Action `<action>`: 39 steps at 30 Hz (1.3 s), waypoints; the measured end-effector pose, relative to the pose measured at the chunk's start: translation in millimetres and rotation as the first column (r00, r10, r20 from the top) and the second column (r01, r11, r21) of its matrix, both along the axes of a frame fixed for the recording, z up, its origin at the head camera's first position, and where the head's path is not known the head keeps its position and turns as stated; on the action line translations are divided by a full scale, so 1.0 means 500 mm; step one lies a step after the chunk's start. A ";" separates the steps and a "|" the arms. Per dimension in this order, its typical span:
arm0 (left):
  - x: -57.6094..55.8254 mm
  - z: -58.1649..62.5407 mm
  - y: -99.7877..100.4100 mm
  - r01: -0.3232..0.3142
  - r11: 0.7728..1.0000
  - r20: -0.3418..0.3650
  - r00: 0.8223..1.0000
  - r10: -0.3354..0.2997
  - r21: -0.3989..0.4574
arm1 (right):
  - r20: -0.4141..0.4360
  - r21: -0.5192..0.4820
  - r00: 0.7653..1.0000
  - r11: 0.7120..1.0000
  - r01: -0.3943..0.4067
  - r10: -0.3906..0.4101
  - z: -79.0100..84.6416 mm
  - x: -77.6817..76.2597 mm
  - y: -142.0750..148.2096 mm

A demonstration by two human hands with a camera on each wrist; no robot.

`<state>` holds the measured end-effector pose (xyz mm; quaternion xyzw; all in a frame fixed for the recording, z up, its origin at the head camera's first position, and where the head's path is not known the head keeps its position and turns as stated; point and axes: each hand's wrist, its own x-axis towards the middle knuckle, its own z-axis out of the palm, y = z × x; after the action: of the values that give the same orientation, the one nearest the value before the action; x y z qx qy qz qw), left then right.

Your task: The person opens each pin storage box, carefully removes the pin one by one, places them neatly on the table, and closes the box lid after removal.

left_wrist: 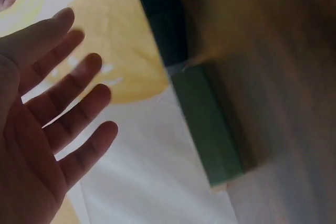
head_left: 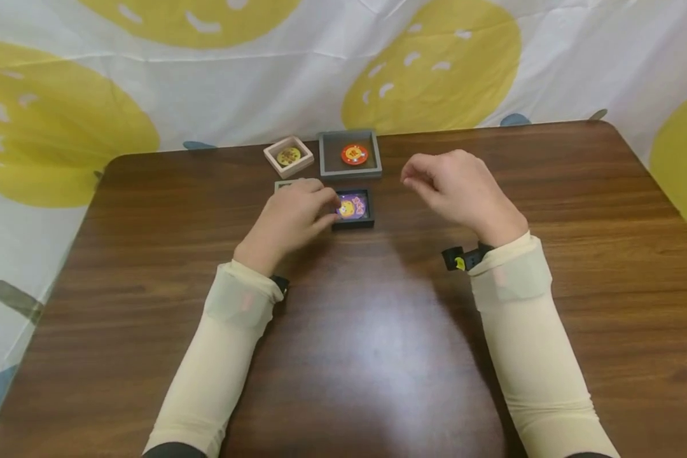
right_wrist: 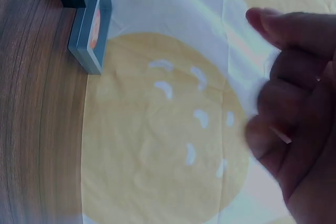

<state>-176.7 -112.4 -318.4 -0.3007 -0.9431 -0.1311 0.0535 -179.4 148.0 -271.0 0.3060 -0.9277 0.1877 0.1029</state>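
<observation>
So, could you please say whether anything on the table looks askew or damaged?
The pale box sits askew: turned at an angle, while the grey box beside it lies roughly square to the table. I see no spill or damage, though the left hand hides much of the green box from above.

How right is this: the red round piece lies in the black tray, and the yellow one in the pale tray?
The red round piece lies in the large grey tray, not the black tray, as the head view shows; the yellow one is in the pale tray.
</observation>
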 end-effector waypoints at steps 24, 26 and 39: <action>0.013 -0.028 0.008 -0.045 0.988 0.169 0.983 0.070 -0.148 | 0.217 0.101 0.973 0.990 -0.096 0.072 -0.005 -0.003 -0.013; 0.013 -0.027 0.009 -0.054 0.988 0.167 0.983 0.078 -0.147 | 0.222 0.100 0.972 0.990 -0.097 0.073 -0.006 -0.003 -0.011; 0.009 -0.031 0.023 -0.001 0.979 0.232 0.972 0.049 -0.202 | 0.227 0.103 0.970 0.989 -0.107 0.081 -0.006 -0.002 -0.010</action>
<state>-172.2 -101.1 -333.6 -0.2751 -0.9549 -0.0693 -0.0876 -180.5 142.9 -273.8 0.3321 -0.9270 0.1719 -0.0283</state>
